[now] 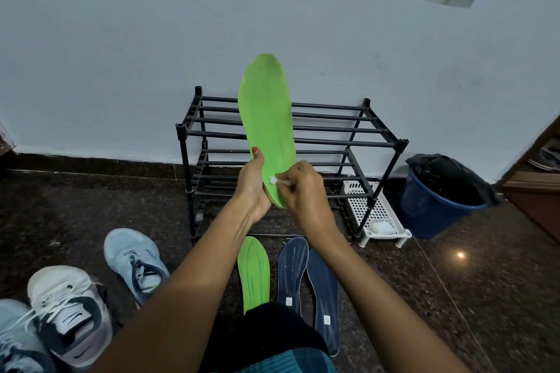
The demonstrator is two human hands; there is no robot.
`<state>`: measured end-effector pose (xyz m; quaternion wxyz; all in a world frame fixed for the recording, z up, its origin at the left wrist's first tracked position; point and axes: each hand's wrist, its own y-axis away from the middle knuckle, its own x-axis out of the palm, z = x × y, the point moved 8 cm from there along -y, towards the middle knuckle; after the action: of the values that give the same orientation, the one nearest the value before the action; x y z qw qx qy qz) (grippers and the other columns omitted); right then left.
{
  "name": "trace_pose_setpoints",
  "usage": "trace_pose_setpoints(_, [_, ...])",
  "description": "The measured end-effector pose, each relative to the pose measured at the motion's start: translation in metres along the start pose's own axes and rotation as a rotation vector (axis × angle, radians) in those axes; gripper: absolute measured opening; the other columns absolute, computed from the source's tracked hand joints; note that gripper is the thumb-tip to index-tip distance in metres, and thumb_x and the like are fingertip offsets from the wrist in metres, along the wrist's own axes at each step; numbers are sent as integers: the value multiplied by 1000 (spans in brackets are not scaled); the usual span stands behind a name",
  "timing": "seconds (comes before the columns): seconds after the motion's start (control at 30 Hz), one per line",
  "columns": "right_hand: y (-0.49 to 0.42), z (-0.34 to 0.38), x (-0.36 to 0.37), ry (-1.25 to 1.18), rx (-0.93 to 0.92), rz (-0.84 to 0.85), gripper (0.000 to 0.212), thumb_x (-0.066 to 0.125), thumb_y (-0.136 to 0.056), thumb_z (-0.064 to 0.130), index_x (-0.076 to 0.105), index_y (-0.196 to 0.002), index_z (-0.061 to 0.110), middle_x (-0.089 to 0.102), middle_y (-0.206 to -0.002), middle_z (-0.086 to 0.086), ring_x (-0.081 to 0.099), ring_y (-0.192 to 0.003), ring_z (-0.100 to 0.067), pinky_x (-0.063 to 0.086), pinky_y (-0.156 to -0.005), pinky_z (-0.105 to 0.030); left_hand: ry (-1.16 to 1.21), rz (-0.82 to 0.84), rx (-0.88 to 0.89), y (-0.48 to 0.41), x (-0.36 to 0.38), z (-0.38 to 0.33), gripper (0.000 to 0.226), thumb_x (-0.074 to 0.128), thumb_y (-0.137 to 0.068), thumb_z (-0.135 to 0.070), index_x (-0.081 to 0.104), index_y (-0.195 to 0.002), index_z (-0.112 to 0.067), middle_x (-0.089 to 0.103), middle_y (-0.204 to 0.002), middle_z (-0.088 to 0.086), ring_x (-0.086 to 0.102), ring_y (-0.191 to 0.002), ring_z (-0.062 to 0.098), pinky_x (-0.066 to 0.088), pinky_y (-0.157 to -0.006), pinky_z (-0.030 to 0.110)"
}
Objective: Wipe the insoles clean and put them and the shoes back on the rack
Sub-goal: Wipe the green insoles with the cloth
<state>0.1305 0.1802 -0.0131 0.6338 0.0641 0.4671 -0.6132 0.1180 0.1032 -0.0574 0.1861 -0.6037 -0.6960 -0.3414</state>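
The bright green foam insole (266, 112) stands upright before the black metal rack (333, 130). Its heel is low and near, clamped in the left hand (253, 188), and its toe points up and far. The right hand (303, 191) pinches a small white wipe (274, 180) against the heel, so the stroke likely runs upward.

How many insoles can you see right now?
4. One green insole held upright in the left hand; a second green insole on the floor; two navy insoles beside it. Others may hide inside the shoes.

A green insole (266, 118) stands upright before the black rack (184, 154), a white wipe (274, 180) at its heel. Its twin (253, 272) and two navy insoles (293, 269) lie flat before the rack, sneakers (136, 263) leftward.
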Motion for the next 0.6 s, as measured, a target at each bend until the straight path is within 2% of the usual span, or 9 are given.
trace_pose_setpoints(0.1, [-1, -1, 4, 45, -14, -13, 11, 59, -85, -2, 65, -90, -8, 54, -92, -16, 51, -82, -20, 39, -68, -19, -7, 5, 6, 1, 1, 1, 46, 25, -102, -35, 52, -118, -1, 64, -90, 10, 63, -77, 21, 53, -65, 30])
trace_pose_setpoints(0.2, [4, -2, 6, -19, -15, 21, 10, 59, -84, -2, 65, -88, -9, 53, -87, -12, 52, -78, -19, 35, -65, -9, -40, -47, 23, -1, -5, -1, 47, 27, -102, -35, 51, -123, 0, 64, -93, 11, 63, -78, 23, 57, -60, 29])
trace_pose_setpoints(0.27, [9, 2, 7, -90, -26, 66, 10, 61, -82, -3, 67, -88, -8, 50, -82, -5, 48, -68, -9, 34, -62, -2, -49, -90, 48, -3, -11, -4, 48, 28, -101, -35, 49, -126, 0, 64, -95, 11, 64, -77, 24, 57, -58, 30])
trace_pose_setpoints(0.4, [19, 5, 9, -133, -48, 105, 11, 65, -80, -2, 69, -90, -5, 49, -79, -2, 40, -64, 6, 35, -60, -2, -67, -137, 52, -8, -16, -4, 47, 31, -101, -36, 51, -124, -1, 64, -94, 12, 62, -76, 25, 53, -67, 35])
trace_pose_setpoints(0.5, [17, 2, 8, -122, -26, 63, 12, 62, -82, -1, 69, -92, -4, 48, -81, -2, 43, -67, 3, 37, -62, -5, -62, -126, 30, -8, -15, -1, 47, 31, -100, -36, 50, -123, 0, 64, -95, 13, 63, -77, 25, 54, -67, 35])
trace_pose_setpoints(0.6, [4, 1, 4, -63, -14, -5, 12, 60, -84, 0, 68, -92, -5, 49, -85, -6, 49, -75, -12, 36, -63, -5, -53, -69, 2, -6, -8, 5, 42, 29, -102, -34, 54, -112, -3, 65, -90, 11, 64, -76, 22, 57, -57, 26])
